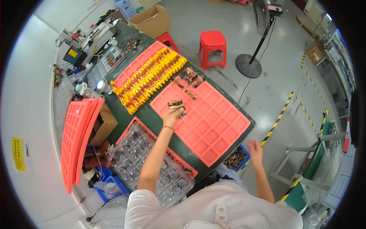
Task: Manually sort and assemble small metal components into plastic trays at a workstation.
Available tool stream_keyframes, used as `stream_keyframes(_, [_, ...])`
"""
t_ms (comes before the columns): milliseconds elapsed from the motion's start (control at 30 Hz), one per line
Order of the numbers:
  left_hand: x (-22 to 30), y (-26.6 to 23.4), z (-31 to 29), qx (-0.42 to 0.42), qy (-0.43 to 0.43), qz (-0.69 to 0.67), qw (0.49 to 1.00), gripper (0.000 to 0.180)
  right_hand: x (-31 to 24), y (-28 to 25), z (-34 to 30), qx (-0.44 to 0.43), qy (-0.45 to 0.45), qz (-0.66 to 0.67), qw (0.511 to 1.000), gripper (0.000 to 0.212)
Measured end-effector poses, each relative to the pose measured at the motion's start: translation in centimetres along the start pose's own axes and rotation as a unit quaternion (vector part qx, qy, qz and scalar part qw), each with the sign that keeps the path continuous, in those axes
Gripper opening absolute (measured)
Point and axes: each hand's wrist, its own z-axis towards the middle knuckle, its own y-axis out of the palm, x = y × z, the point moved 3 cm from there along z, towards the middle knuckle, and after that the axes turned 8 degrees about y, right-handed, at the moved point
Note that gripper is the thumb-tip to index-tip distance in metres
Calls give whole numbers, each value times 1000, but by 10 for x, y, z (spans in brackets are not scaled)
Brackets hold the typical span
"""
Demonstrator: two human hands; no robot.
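Observation:
My left hand [173, 115] is closed around a small bunch of black-and-gold parts with thin wire leads [175, 104]. It hangs over the left part of a salmon-red compartment tray [207, 121]. More small brownish wired parts [190, 77] are heaped in the tray's far compartments, and a few lie loose nearby [190, 94]. My right hand [254, 150] is off the table's right edge, smeared by motion, so its fingers cannot be made out. Below it stands a blue bin [248, 156] full of small dark and brass-coloured pieces [235, 158].
Beyond the tray, rows of yellow coil-like parts [148, 80] fill another red tray. Clear plastic trays with round dark pieces [131, 152] lie to my left, beside upright red trays [78, 137]. A red stool [212, 47] and a fan [248, 65] stand past the green table [150, 117].

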Motion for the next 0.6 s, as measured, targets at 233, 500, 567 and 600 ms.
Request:
stream_keyframes(233, [48,31,-142,-83,112,223,965,20,-182,153,-19,-163,-246,-72,953,24])
stream_keyframes(500, [59,30,-223,-33,181,399,898,14,-136,166,-59,-173,-133,22,976,36])
stream_keyframes(567, [61,22,-237,-46,176,412,893,12,-134,152,-57,-224,-113,69,966,36])
stream_keyframes(600, [62,20,-243,-72,172,401,897,13,-136,142,-62,-219,-110,70,967,36])
